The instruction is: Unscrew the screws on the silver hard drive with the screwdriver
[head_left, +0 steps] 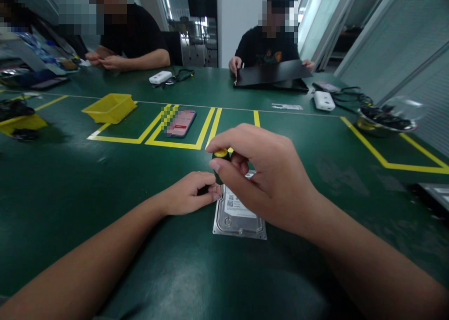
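Observation:
A silver hard drive [238, 224] with a white label lies flat on the green table in front of me. Above its left edge, my right hand [270, 170] grips the black handle of a screwdriver [220, 154] with a yellow end. The handle stands roughly upright, and its lower part is largely hidden. My left hand [191, 193] rests at the drive's left edge with thumb and fingers drawn together, close under the handle. Whether those fingertips hold the screwdriver's shaft, a screw or the drive's rim cannot be made out. My right hand covers the drive's far right part.
Yellow tape marks areas on the table [105, 179]. Beyond the drive are a phone [182, 123] and a yellow bin [110, 108]. At right stand a metal bowl [386, 119] of dark parts and another drive-like object [433, 198]. Two people sit opposite, one handling a black panel [273, 74].

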Demonstrator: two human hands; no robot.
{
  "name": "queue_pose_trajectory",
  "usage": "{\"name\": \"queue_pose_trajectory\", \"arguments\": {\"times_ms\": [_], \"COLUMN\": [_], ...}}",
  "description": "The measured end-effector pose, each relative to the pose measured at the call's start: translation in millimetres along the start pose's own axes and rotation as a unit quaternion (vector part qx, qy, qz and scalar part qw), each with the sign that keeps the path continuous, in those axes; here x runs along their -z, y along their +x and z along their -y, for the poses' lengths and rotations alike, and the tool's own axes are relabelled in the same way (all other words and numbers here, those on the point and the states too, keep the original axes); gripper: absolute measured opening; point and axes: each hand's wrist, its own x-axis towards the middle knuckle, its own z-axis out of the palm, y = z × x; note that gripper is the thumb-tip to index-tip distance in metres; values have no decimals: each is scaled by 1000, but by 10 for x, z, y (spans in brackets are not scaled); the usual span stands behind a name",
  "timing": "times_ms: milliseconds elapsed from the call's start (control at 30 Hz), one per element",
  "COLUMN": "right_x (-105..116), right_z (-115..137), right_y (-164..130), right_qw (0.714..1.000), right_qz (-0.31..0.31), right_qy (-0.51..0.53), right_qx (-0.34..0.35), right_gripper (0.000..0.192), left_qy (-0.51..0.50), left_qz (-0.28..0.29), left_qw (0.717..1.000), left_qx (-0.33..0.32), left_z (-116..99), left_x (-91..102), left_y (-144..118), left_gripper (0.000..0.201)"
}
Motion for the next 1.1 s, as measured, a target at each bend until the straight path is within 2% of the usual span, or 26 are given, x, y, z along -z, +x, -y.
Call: {"name": "queue_pose_trajectory", "arguments": {"times_ms": [600, 1100], "right_x": [-13, 7], "right_z": [1, 4], "right_y": [7, -9], "right_qw": [1000, 1000], "right_qz": [1, 13], "right_qy": [4, 11], "right_qx": [-6, -7], "right_gripper": [17, 18], "left_qy": [-1, 15], "left_qz": [3, 16], "left_qw": [1000, 1000], "left_qx": [-16, 4], "left_z": [45, 68], "left_x": [1, 9], "left_y": [-3, -24], "left_gripper": [25, 27]}}
